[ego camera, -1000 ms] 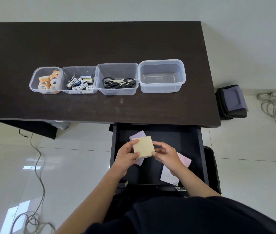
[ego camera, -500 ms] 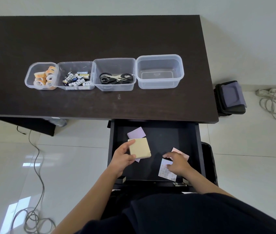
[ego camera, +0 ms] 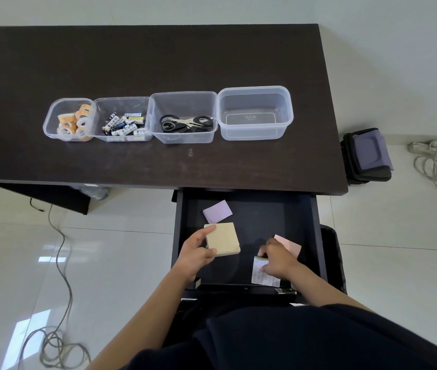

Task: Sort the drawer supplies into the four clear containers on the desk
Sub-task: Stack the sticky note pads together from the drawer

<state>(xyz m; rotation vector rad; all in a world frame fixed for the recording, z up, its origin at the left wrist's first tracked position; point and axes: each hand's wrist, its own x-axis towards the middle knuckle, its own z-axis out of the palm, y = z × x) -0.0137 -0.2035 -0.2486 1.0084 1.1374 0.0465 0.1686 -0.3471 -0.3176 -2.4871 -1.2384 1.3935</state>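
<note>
While the left hand grips a tan pad of sticky notes by its left edge above the open drawer, the right hand presses curled fingers on a printed sticker sheet at the drawer's near right, just beside a pink pad; whether it has pinched the sheet I cannot tell. A purple pad lies farther back in the drawer. On the desk four clear containers stand in a row: tape rolls, batteries, scissors, and an empty container at the right.
</note>
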